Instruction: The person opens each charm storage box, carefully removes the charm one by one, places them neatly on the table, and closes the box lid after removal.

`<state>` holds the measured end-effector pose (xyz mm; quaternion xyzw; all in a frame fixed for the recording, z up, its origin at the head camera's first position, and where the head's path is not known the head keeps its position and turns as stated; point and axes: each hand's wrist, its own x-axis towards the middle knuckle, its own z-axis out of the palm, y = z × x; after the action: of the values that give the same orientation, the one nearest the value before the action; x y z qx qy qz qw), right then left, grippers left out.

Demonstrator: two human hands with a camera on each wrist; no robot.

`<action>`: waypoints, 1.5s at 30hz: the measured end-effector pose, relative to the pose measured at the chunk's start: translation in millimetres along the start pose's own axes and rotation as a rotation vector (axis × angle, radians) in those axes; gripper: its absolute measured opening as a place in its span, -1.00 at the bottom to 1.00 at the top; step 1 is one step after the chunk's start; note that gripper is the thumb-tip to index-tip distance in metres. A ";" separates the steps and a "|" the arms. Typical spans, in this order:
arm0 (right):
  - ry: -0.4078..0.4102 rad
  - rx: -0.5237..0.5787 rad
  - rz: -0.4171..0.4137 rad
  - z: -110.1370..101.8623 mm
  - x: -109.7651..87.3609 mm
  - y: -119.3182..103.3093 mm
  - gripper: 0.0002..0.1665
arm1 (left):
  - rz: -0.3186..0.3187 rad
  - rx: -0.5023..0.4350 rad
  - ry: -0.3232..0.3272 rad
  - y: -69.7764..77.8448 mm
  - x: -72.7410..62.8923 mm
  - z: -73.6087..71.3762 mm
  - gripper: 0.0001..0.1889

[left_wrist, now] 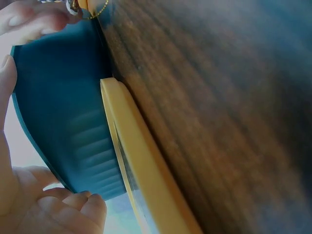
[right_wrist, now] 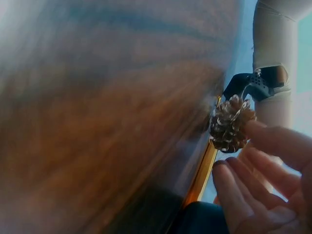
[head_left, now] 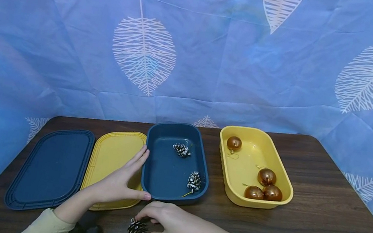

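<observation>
A person's right hand, at lower centre of the head view, lightly pinches a brown, white-tipped pinecone near the closest corner of a deep, dark-blue, round-cornered plastic box, thumb and curved fingers set about its rough scales, perhaps loosely because they splay and offer few flat faces; whether it bears on the table cannot be told. The left hand is spread along the box's left rim, fingers straight, thumb at the near corner, likely to steady it. Inside lie two frosted pinecones; at right, a yellow plastic box holds four glossy copper-coloured balls, a layout that seems to keep rough and smooth apart. A flat yellow lid and a flat dark-blue lid lie at left, presumably set aside to leave both boxes open, on a dark wood-grain table before a blue, leaf-printed cloth
</observation>
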<state>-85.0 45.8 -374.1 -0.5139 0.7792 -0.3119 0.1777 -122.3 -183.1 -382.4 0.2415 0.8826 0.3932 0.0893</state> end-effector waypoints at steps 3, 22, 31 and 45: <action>-0.007 -0.008 -0.004 -3.7 -2.5 -4.0 -0.54 | 0.001 0.004 0.003 0.0 -0.2 0.0 0.17; 0.198 -0.052 0.180 -89.8 -18.9 18.4 -0.62 | -0.021 0.001 0.003 -0.9 0.3 1.3 0.16; 0.086 -0.098 0.269 -104.0 -13.1 39.3 -0.58 | -0.012 0.016 0.011 -1.1 0.2 1.5 0.17; -0.036 -0.341 0.290 -101.0 -6.1 43.0 -0.57 | -0.003 0.009 0.013 -1.2 0.2 1.7 0.17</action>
<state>-172.5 93.8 -328.1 -0.4245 0.8831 -0.1377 0.1451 -122.3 -182.6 -384.4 0.2381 0.8852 0.3909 0.0832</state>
